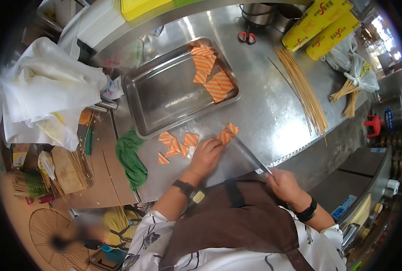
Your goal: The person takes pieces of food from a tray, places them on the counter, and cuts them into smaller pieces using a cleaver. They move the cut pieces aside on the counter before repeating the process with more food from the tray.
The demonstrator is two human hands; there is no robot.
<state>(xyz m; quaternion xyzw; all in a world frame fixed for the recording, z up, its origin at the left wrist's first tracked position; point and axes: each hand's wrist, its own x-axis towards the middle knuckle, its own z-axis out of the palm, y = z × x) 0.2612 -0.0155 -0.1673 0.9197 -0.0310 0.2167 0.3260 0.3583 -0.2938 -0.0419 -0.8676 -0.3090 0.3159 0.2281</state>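
My right hand [283, 184] is closed around the handle of a knife [251, 157], whose blade slants up and left across the steel table. The blade's far end lies beside orange-and-white striped pieces [228, 133]. My left hand [206, 156] has its fingers curled together against the near end of these pieces, holding them down. Left of that hand, several loose striped pieces [174, 147], some of them triangles, rest on the metal. Behind them stands a rectangular steel tray [149, 97], with more striped squares [219, 86] heaped at its right end.
A green cloth [131, 158] lies left of the loose pieces. Long bamboo skewers [306, 92] spread on the right, near yellow rolls [320, 25] and red-handled scissors [247, 37]. White plastic bags [52, 86] crowd the left. Another person [119, 230] is at lower left.
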